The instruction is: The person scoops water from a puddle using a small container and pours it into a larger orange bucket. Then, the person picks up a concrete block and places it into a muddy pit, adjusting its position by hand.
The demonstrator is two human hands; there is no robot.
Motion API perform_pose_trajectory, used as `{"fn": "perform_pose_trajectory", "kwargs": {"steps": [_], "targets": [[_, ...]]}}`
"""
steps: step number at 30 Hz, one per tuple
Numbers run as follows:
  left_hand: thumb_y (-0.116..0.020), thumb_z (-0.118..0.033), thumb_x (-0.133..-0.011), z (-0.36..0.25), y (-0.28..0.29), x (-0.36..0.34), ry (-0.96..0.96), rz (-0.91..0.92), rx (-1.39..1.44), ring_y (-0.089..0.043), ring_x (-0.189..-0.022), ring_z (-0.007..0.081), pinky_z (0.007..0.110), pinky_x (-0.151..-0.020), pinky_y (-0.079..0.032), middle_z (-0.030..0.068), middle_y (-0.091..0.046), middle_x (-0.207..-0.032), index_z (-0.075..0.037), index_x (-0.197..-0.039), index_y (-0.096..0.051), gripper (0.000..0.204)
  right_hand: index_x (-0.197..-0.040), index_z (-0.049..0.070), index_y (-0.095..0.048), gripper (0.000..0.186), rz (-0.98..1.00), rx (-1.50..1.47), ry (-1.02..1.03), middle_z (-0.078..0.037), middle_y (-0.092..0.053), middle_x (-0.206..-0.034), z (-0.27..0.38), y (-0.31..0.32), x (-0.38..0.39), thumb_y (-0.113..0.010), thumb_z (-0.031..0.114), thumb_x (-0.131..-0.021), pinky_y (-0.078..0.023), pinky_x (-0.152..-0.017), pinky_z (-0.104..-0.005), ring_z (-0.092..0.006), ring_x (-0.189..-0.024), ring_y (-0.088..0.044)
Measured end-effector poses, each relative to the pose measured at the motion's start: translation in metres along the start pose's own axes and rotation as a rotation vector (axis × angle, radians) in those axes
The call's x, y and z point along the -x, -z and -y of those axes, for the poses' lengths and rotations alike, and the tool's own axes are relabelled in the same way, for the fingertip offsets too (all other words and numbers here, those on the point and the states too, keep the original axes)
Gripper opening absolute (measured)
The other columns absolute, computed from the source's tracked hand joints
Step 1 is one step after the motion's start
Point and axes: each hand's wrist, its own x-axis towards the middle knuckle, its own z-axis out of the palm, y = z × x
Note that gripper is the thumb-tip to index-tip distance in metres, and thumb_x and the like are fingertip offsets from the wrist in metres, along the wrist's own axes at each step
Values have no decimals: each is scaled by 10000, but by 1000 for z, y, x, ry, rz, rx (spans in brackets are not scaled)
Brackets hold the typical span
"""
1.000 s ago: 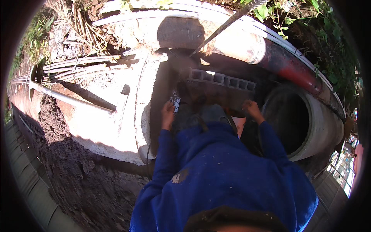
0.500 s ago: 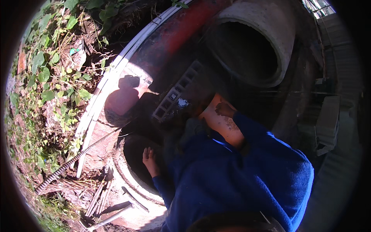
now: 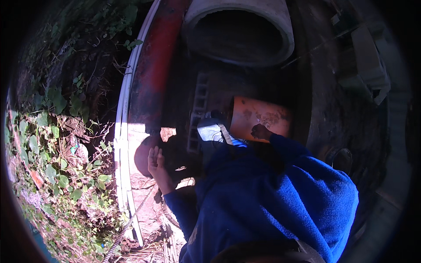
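Observation:
My left hand (image 3: 158,168) is raised at the left of my body. Its fingers are stretched out and hold nothing. My right hand (image 3: 260,132) overlaps the lower edge of an orange pipe section (image 3: 245,111) smeared with dirt. The fingers of that hand look curled in, and the shade hides whether anything is in them. I cannot tell if the hand touches the pipe. Just left of the pipe is my sunlit shoe (image 3: 210,133), beside a hollow concrete block (image 3: 201,91).
A large concrete pipe (image 3: 287,28) lies beyond the block. Long white pipes (image 3: 124,101) run along the left, beside a leafy bank (image 3: 59,168). A spiral-ridged rod (image 3: 131,221) slants at lower left. A pale box-like object (image 3: 368,52) is at upper right.
My view has swung round and shifted left. My left hand has risen from above the round concrete opening, fingers straighter. My right hand stays over the orange pipe, now at its lower edge.

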Motion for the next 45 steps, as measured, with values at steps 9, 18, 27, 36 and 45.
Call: {"fn": "perform_pose_trajectory", "kwargs": {"steps": [9,18,27,36,45], "targets": [[-584,-87,-1013,-6,-22,-44,145,-20,-57,-567,-1317,265,379,-1110,-448,185,-585,-1428,71,-1487,-430,523,-1055,0,-683,163,118,-15,-90,-123,-718,-845,87,-2,-65,-603,121,-982,-558,-553,-346,-216,-658,-701],[-589,-64,-1006,-7,-108,-127,363,-81,-249,-583,-1290,264,360,-1060,-493,215,-586,-1413,59,-1474,-460,501,-1132,64,-709,321,35,160,-120,-155,-726,-1062,200,110,-237,-601,297,-939,-548,-784,-436,-295,-939,-704],[-628,-65,-976,-86,-182,-184,236,-141,-553,-571,-1285,297,385,-1083,-445,246,-590,-1397,66,-1530,-358,631,-1318,45,-620,512,79,335,30,-239,-669,-1250,293,149,-310,-630,239,-845,-523,-966,-506,-415,-1139,-654],[-605,-45,-946,-73,-174,-174,409,-217,-610,-629,-1194,277,382,-1041,-462,250,-654,-1304,65,-1594,-165,791,-1548,34,-368,787,224,389,53,-295,-559,-1377,388,135,-361,-602,93,-798,-494,-972,-486,-422,-1178,-613],[-619,-18,-932,-81,-176,-165,518,-356,-660,-581,-1296,299,391,-1111,-417,245,-643,-1348,52,-1614,-72,877,-1596,64,-277,860,114,539,187,-303,-683,-1116,354,129,-417,-617,48,-805,-543,-747,-494,-399,-929,-696]]}}
